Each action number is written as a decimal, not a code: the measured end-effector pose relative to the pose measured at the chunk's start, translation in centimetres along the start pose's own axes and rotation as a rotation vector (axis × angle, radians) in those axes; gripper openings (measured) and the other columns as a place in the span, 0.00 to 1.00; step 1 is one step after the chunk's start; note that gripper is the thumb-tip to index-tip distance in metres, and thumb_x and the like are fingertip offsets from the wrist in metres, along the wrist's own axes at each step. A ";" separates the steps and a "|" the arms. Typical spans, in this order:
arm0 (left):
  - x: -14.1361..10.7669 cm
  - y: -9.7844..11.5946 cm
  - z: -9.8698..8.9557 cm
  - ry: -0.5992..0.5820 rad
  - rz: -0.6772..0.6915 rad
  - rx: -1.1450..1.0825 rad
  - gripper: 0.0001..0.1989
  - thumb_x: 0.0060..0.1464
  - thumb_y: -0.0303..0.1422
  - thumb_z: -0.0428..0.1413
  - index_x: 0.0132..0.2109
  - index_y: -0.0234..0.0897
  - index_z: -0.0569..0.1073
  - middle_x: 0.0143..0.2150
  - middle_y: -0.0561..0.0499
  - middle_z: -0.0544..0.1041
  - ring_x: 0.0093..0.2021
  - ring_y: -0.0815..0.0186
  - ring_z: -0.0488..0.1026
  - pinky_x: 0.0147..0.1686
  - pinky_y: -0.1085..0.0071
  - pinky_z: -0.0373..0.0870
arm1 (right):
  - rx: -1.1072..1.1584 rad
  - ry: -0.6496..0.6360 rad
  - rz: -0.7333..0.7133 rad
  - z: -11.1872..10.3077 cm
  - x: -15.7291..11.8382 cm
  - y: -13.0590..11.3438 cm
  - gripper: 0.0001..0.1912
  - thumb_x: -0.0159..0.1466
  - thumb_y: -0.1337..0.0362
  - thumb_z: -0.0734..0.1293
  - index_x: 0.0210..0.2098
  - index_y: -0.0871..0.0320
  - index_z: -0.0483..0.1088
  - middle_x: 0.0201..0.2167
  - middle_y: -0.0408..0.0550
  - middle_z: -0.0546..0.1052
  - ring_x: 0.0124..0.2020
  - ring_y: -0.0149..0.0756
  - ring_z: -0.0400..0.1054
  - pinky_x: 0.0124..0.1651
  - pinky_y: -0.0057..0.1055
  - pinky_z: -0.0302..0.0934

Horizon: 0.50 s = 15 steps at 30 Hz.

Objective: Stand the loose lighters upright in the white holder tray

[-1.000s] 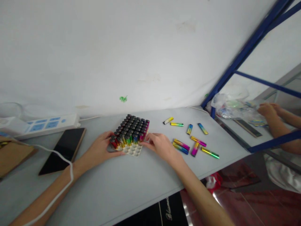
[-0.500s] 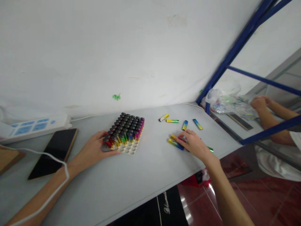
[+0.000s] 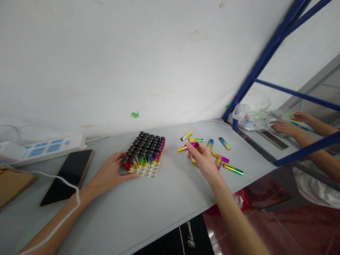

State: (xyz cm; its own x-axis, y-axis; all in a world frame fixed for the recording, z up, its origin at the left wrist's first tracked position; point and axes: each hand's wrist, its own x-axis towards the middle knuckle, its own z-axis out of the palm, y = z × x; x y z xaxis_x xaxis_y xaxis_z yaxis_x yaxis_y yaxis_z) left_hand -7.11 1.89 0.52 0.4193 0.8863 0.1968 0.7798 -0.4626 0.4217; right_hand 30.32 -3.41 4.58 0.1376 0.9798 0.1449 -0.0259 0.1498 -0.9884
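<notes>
A white tray [image 3: 151, 171] with round holes stands on the grey table, packed with upright black-topped tubes [image 3: 145, 147] in shiny red, gold, green, blue and magenta. Its front right holes are bare. My left hand [image 3: 114, 171] grips the tray's near left corner, thumb along the front edge and fingers at the side. Pinched between the fingers of my right hand [image 3: 203, 159] is a gold-and-magenta tube [image 3: 183, 148] with a dark end, raised above the table. Around that hand lie several loose tubes, among them a green-gold tube [image 3: 233, 169] and a blue-yellow tube [image 3: 224, 143].
A black phone [image 3: 67, 177] and a white power strip [image 3: 50, 148] are at the left, with a white cable across my left forearm. A blue metal frame [image 3: 255, 74] rises at the right. Beyond it, another person's hands [image 3: 284, 127] work near plastic bags [image 3: 247, 115].
My right hand has lifted the gold-and-magenta tube from the loose group and moved left with it. My left hand stays on the tray. The view has shifted slightly.
</notes>
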 end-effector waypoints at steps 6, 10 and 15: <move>0.1 -0.3 0.3 0.015 0.005 0.006 0.37 0.43 0.72 0.66 0.38 0.41 0.84 0.50 0.39 0.85 0.52 0.42 0.82 0.58 0.50 0.80 | 0.233 -0.223 0.141 3.5 0.0 -0.9 0.30 0.67 0.32 0.73 0.37 0.53 0.72 0.35 0.44 0.75 0.33 0.35 0.69 0.39 0.34 0.70; 0.0 -0.3 0.4 0.034 0.021 -0.005 0.37 0.43 0.71 0.66 0.40 0.41 0.85 0.49 0.38 0.86 0.51 0.41 0.82 0.57 0.47 0.81 | 0.187 -0.379 0.159 4.5 0.7 -0.8 0.31 0.66 0.30 0.72 0.38 0.51 0.67 0.26 0.36 0.67 0.25 0.31 0.60 0.29 0.30 0.62; -0.1 -0.1 0.4 0.034 0.029 -0.009 0.38 0.44 0.72 0.66 0.40 0.41 0.85 0.50 0.38 0.86 0.52 0.41 0.82 0.58 0.47 0.80 | -0.057 -0.210 0.089 6.1 1.1 1.6 0.35 0.67 0.27 0.66 0.26 0.51 0.57 0.20 0.34 0.55 0.23 0.29 0.48 0.26 0.31 0.44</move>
State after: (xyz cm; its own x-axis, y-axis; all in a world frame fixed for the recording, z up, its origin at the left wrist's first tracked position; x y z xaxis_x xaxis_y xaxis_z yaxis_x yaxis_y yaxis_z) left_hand -7.06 1.82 0.13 0.4255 0.8727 0.2395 0.7631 -0.4883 0.4235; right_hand 24.36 -1.32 3.43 -0.0721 0.9957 0.0578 0.0277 0.0599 -0.9978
